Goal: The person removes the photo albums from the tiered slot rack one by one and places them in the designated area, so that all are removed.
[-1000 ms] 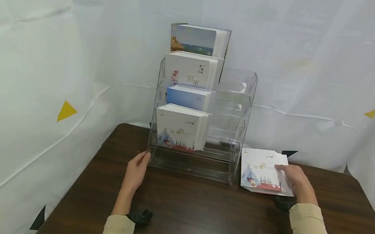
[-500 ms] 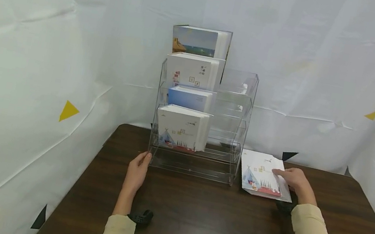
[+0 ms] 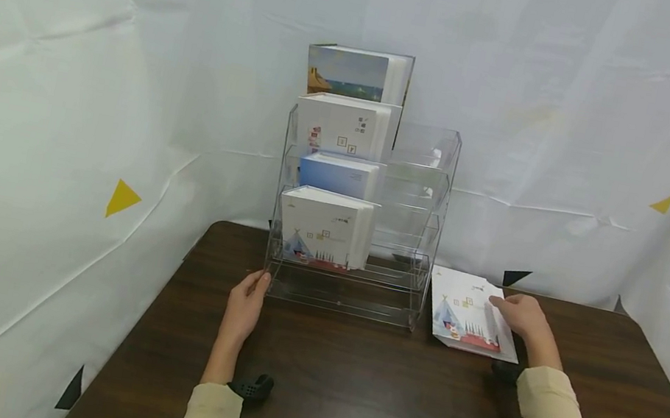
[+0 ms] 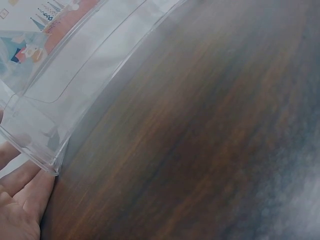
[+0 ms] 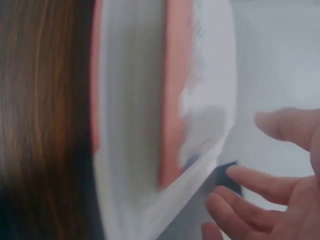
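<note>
Resting flat on the dark wood surface (image 3: pixel 356 392), left hand (image 3: pixel 242 306) has straight fingers, tips touching the front-left corner of the clear rack (image 3: pixel 349 271). Rack stands at the back middle, its left column filled with card stacks (image 3: pixel 324 226), right column see-through. Right hand (image 3: pixel 524 319) lies on the right edge of a loose pile of cards (image 3: pixel 466 313) lying flat just right of the rack; fingers look relaxed on top, grip unclear from the head view. White cloth backdrop (image 3: pixel 62 79) with small triangles behind.

Left wrist view: fingers (image 4: pixel 22 192) straight, touching the rack corner (image 4: pixel 45 150); printed cards visible through the plastic, surface (image 4: pixel 200 125) blurred.

Right wrist view: blurry. Pile of cards (image 5: pixel 150 120) seen edge-on with pink borders, on the brown surface (image 5: pixel 40 100). Right hand (image 5: pixel 280 170) spread, fingers (image 5: pixel 250 182) loosely extended at the pile's edge, thumb apart; pinching nothing that I can see.
</note>
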A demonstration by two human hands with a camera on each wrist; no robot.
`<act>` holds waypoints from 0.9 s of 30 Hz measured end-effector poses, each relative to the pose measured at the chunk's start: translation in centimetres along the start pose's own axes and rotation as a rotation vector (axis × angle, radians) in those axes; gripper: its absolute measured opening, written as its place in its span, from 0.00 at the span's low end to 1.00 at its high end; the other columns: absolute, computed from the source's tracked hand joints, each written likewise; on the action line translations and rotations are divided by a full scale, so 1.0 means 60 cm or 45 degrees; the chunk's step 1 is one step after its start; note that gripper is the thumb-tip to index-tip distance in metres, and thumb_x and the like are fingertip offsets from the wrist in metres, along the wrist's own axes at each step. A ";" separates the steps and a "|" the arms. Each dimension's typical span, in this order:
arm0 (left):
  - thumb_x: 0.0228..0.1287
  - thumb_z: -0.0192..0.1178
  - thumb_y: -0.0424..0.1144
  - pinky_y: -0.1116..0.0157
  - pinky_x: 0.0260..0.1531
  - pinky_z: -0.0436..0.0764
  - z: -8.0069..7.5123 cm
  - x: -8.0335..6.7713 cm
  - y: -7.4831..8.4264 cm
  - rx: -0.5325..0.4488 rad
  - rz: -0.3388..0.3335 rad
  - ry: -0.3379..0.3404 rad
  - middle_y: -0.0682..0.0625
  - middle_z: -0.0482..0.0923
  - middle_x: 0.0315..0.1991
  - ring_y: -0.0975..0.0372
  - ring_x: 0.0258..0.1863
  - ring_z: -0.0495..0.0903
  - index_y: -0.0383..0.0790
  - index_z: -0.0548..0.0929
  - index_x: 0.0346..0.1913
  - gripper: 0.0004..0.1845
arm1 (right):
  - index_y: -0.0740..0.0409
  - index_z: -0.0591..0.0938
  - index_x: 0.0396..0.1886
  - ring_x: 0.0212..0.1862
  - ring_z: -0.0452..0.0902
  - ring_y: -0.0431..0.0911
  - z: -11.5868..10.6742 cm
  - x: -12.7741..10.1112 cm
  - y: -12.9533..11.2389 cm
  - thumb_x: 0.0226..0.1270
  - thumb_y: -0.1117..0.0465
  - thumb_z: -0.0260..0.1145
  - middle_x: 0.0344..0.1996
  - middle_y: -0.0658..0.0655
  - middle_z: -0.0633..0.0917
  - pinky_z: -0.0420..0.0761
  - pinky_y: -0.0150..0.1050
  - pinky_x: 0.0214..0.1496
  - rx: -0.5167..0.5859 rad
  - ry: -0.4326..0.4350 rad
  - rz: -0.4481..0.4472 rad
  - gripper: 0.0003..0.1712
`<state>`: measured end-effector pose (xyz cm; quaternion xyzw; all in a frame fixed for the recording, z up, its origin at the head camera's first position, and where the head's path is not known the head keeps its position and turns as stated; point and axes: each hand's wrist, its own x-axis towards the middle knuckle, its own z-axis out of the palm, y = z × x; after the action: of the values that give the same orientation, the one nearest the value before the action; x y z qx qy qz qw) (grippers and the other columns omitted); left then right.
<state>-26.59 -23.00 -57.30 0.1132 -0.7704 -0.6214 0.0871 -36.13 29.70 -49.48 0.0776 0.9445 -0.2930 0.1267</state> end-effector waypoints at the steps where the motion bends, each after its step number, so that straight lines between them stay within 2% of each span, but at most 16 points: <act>1: 0.85 0.51 0.62 0.39 0.78 0.70 0.000 0.000 0.000 -0.004 -0.002 -0.004 0.38 0.74 0.77 0.44 0.80 0.69 0.41 0.73 0.79 0.35 | 0.83 0.68 0.73 0.70 0.70 0.75 0.000 -0.002 -0.004 0.86 0.45 0.50 0.71 0.84 0.69 0.75 0.68 0.72 0.017 0.025 -0.023 0.42; 4: 0.84 0.51 0.63 0.40 0.78 0.69 -0.001 0.000 -0.001 -0.014 -0.005 -0.018 0.38 0.74 0.77 0.44 0.80 0.70 0.41 0.72 0.80 0.36 | 0.77 0.68 0.76 0.73 0.68 0.75 0.003 -0.013 -0.021 0.86 0.43 0.49 0.72 0.82 0.70 0.74 0.70 0.73 0.107 0.140 -0.090 0.41; 8: 0.85 0.50 0.63 0.39 0.78 0.69 -0.001 0.000 -0.001 -0.015 -0.009 -0.025 0.39 0.73 0.77 0.44 0.80 0.69 0.41 0.71 0.80 0.36 | 0.72 0.71 0.75 0.72 0.71 0.73 0.004 -0.035 -0.057 0.87 0.43 0.49 0.71 0.79 0.74 0.74 0.70 0.70 0.258 0.337 -0.232 0.38; 12: 0.86 0.51 0.61 0.39 0.78 0.69 0.000 0.001 -0.001 -0.015 -0.014 -0.017 0.38 0.73 0.77 0.44 0.80 0.69 0.41 0.71 0.80 0.34 | 0.67 0.74 0.74 0.69 0.74 0.69 0.001 -0.063 -0.102 0.87 0.43 0.52 0.69 0.74 0.77 0.77 0.65 0.65 0.403 0.478 -0.345 0.34; 17: 0.83 0.51 0.66 0.39 0.78 0.69 0.000 0.000 -0.003 0.003 -0.007 -0.016 0.38 0.73 0.78 0.44 0.80 0.69 0.41 0.71 0.80 0.38 | 0.63 0.78 0.72 0.65 0.76 0.63 -0.002 -0.094 -0.152 0.86 0.44 0.55 0.69 0.69 0.80 0.76 0.49 0.56 0.510 0.558 -0.474 0.31; 21: 0.83 0.51 0.66 0.39 0.78 0.69 -0.001 0.001 -0.003 0.001 -0.006 -0.017 0.38 0.72 0.78 0.43 0.80 0.69 0.41 0.71 0.80 0.39 | 0.62 0.79 0.71 0.65 0.75 0.57 0.002 -0.112 -0.187 0.85 0.43 0.59 0.69 0.66 0.81 0.75 0.47 0.59 0.595 0.574 -0.576 0.31; 24: 0.84 0.51 0.65 0.38 0.78 0.69 -0.001 0.001 -0.003 -0.001 -0.011 -0.013 0.38 0.72 0.78 0.43 0.80 0.68 0.41 0.71 0.80 0.37 | 0.61 0.80 0.70 0.62 0.76 0.48 0.012 -0.119 -0.211 0.83 0.44 0.64 0.67 0.63 0.82 0.75 0.44 0.63 0.658 0.587 -0.646 0.30; 27: 0.84 0.50 0.65 0.39 0.78 0.69 0.000 0.000 -0.004 0.001 -0.013 -0.011 0.38 0.72 0.78 0.43 0.80 0.69 0.42 0.70 0.81 0.38 | 0.60 0.80 0.70 0.57 0.77 0.38 0.026 -0.121 -0.232 0.81 0.50 0.68 0.64 0.62 0.84 0.75 0.36 0.64 0.691 0.602 -0.725 0.27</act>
<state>-26.56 -23.06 -57.52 0.1143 -0.7705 -0.6219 0.0805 -31.94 16.91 -41.23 -0.0898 0.8203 -0.5273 -0.2027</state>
